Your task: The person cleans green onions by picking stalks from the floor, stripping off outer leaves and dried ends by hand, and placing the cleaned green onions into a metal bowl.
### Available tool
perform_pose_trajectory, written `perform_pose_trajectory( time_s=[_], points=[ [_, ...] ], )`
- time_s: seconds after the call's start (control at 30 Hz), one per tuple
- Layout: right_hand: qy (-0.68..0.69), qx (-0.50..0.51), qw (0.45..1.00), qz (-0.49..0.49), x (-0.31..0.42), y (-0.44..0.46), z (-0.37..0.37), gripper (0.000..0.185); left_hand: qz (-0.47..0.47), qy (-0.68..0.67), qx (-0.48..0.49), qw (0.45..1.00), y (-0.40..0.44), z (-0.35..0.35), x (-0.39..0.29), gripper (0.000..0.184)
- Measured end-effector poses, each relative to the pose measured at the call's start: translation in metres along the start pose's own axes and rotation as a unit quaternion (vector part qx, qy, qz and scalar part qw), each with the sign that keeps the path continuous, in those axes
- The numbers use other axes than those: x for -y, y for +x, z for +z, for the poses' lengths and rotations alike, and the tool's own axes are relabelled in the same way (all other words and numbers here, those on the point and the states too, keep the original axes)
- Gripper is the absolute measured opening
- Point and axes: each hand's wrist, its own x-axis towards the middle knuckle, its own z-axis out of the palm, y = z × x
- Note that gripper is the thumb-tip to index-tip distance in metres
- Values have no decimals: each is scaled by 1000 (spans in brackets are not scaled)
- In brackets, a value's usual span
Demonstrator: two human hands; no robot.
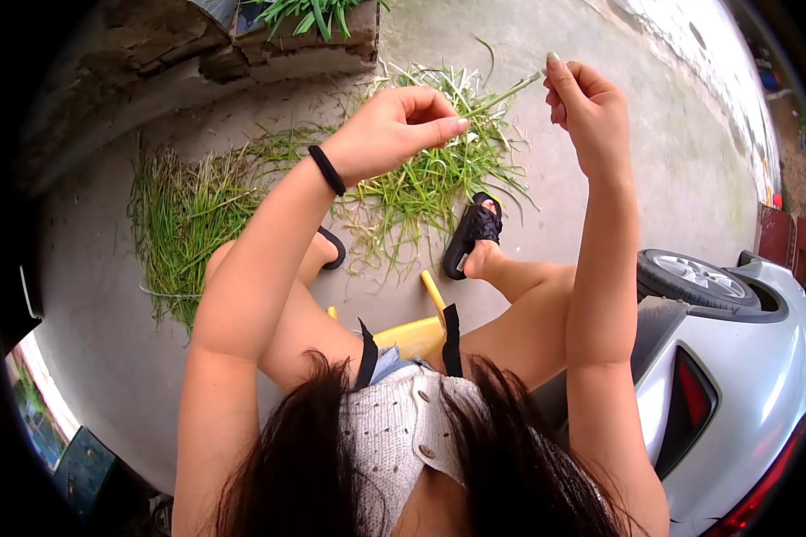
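A thin green stalk (503, 96) is stretched between my two hands, above a loose heap of long green stems (421, 192) on the ground. My left hand (398, 132), with a black band on its wrist, pinches the stalk's lower end between thumb and finger. At the paler upper end, my right hand (585, 106) has its fingertips closed on it. A denser bundle of stems (188, 210), laid side by side, is on the ground to the left.
I sit on a yellow stool (412, 338). My feet, in black sandals (464, 240), are beside the heap. A silver car (748, 394) stands close on the right. At the back left, a raised ledge (309, 52) bears a leafy green plant (318, 13).
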Motion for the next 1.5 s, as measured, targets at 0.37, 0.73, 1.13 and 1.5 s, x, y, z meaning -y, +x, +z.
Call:
perform_pose_trajectory(
  time_s=[0.37, 0.73, 1.13, 1.5],
  points=[
    [-101, -154, 979, -81, -17, 13, -34, 23, 10, -22, 0, 1000, 1, 0, -2, 15],
    [110, 136, 984, 32, 7, -15, 27, 19, 22, -42, -19, 999, 2, 10, -2, 22],
    [162, 169, 972, -19, 3, -16, 26, 12, -51, -222, 66, 972, 2, 9, -4, 28],
    [242, 224, 944, -22, 1, -15, 22, 12, -74, -356, 188, 912, -3, 7, -6, 30]
  ],
)
